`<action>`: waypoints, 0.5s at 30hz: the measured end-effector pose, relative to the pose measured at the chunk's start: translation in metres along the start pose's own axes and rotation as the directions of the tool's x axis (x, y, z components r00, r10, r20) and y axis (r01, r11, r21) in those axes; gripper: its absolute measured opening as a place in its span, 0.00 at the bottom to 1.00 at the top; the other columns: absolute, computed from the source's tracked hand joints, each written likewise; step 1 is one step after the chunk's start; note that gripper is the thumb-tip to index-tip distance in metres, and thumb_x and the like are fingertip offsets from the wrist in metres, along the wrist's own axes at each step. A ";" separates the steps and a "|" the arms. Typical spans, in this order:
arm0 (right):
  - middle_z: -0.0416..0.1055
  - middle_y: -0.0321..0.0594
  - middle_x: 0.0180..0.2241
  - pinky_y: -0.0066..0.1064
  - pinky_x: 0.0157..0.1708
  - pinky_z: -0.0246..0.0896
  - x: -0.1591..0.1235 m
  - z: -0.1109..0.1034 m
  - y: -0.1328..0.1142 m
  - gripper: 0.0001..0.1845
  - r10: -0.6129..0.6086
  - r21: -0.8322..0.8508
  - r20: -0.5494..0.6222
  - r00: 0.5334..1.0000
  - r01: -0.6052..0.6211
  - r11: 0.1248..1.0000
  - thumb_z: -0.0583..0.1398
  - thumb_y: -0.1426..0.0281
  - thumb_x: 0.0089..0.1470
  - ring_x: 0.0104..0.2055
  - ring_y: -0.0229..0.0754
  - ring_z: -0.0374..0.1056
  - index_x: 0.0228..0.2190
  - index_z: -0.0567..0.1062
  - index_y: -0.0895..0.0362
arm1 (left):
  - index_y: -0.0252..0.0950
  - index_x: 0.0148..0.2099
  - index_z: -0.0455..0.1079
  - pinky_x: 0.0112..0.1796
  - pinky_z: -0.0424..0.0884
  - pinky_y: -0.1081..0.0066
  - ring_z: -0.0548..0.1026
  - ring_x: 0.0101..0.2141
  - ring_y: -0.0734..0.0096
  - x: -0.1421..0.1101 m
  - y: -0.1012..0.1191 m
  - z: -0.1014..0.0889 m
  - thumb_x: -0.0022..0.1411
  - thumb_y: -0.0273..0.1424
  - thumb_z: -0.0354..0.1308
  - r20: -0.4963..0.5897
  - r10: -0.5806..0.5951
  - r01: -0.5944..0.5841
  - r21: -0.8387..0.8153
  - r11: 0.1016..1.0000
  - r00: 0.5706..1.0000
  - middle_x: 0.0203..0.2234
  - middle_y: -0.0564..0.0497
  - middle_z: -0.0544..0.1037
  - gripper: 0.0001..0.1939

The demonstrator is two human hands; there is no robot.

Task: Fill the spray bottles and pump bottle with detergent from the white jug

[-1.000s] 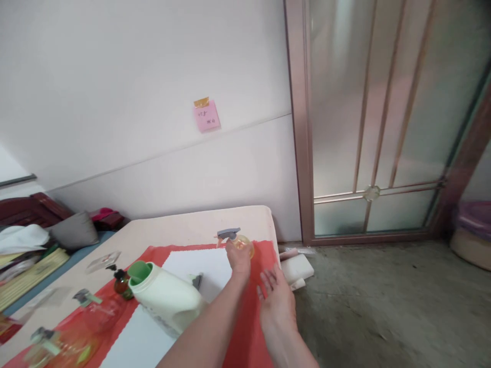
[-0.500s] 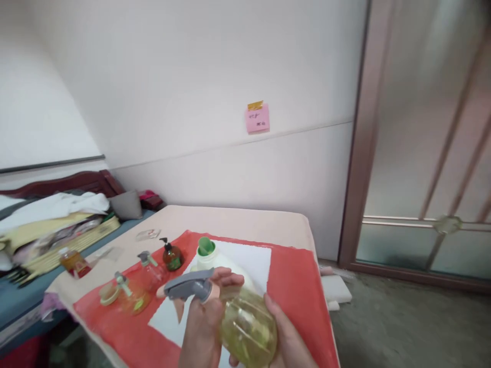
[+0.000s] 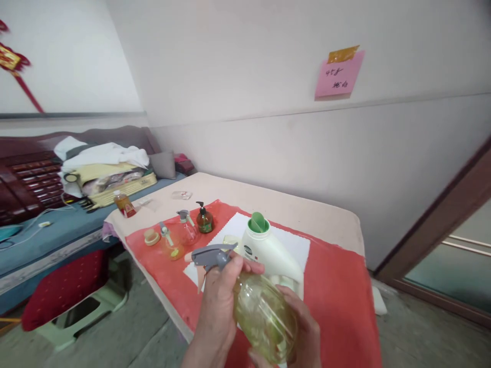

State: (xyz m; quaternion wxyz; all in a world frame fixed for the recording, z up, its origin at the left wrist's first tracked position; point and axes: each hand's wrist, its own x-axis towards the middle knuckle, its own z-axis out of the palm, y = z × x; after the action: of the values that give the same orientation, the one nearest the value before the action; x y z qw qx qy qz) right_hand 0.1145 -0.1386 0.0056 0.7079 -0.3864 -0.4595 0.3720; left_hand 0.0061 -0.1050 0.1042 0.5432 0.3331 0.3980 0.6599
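Yellow-green and see-through, the spray bottle (image 3: 264,317) hangs tilted above the near part of the red cloth (image 3: 337,306), its grey trigger head (image 3: 213,255) toward the left and its base toward the near right. I would expect it to be fairly light and stiff, with smooth, round sides that could slip; whether it is plastic or glass I can't tell, so I'd treat it as breakable. The narrow neck looks the surest hold, with support low on the body. From my head view, the left hand (image 3: 220,304) is curled closely around that neck, just below the trigger head. The right hand (image 3: 306,324) is opened wider, cupping the body from the right; some of its fingers are hidden. Just beyond sits a white jug (image 3: 276,258).
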 end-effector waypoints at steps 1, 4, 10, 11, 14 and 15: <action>0.70 0.43 0.50 0.50 0.52 0.63 -0.001 -0.003 0.004 0.38 -0.137 -0.059 0.001 0.991 0.137 0.989 0.74 0.64 0.28 0.53 0.59 0.65 0.45 0.71 0.49 | 0.35 0.27 0.68 0.39 0.71 0.63 0.77 0.34 0.60 -0.001 0.002 0.002 0.56 0.40 0.60 -0.008 0.000 0.000 -0.017 1.000 1.000 0.26 0.46 0.80 0.14; 0.64 0.40 0.58 0.53 0.59 0.54 0.002 -0.008 0.001 0.42 -0.027 0.012 0.141 0.990 0.025 1.000 0.72 0.56 0.34 0.62 0.59 0.56 0.52 0.67 0.43 | 0.35 0.27 0.70 0.40 0.71 0.63 0.77 0.34 0.59 -0.002 0.009 0.004 0.56 0.40 0.60 -0.001 0.043 -0.043 -0.024 0.999 0.999 0.27 0.46 0.79 0.13; 0.76 0.47 0.37 0.35 0.24 0.67 0.015 -0.005 -0.020 0.43 0.554 0.149 0.707 0.439 -0.859 0.491 0.40 0.36 0.53 0.29 0.47 0.74 0.49 0.71 0.54 | 0.35 0.25 0.72 0.41 0.70 0.62 0.76 0.35 0.57 -0.002 0.018 -0.002 0.55 0.40 0.61 0.109 0.073 -0.081 0.062 0.995 0.991 0.25 0.45 0.78 0.14; 0.76 0.46 0.38 0.32 0.24 0.66 0.016 -0.003 -0.021 0.40 0.537 0.192 0.735 0.415 -0.886 0.422 0.45 0.37 0.52 0.29 0.44 0.74 0.50 0.71 0.54 | 0.35 0.25 0.73 0.40 0.70 0.62 0.76 0.35 0.57 -0.002 0.017 -0.003 0.55 0.40 0.61 0.108 0.077 -0.085 0.073 0.994 0.991 0.25 0.45 0.78 0.14; 0.73 0.41 0.48 0.33 0.37 0.68 0.018 0.000 -0.024 0.36 0.444 0.407 0.597 0.668 -0.730 0.550 0.70 0.53 0.39 0.45 0.47 0.72 0.49 0.68 0.47 | 0.35 0.25 0.72 0.39 0.70 0.63 0.76 0.33 0.59 0.000 0.015 -0.005 0.56 0.39 0.60 0.036 0.119 -0.120 0.041 0.992 0.992 0.25 0.46 0.77 0.13; 0.72 0.40 0.50 0.37 0.44 0.67 0.018 0.001 -0.025 0.40 0.403 0.444 0.521 0.753 -0.642 0.625 0.73 0.60 0.33 0.49 0.50 0.70 0.49 0.67 0.45 | 0.35 0.25 0.72 0.39 0.70 0.64 0.76 0.32 0.60 0.001 0.014 -0.005 0.57 0.39 0.60 0.005 0.129 -0.129 0.015 0.992 0.992 0.23 0.47 0.76 0.13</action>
State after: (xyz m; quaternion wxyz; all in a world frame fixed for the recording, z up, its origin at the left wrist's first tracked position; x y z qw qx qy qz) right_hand 0.1235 -0.1329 0.0349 0.5486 -0.1830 -0.3068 0.7559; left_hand -0.0048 -0.1060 0.1138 0.4978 0.3634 0.3797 0.6899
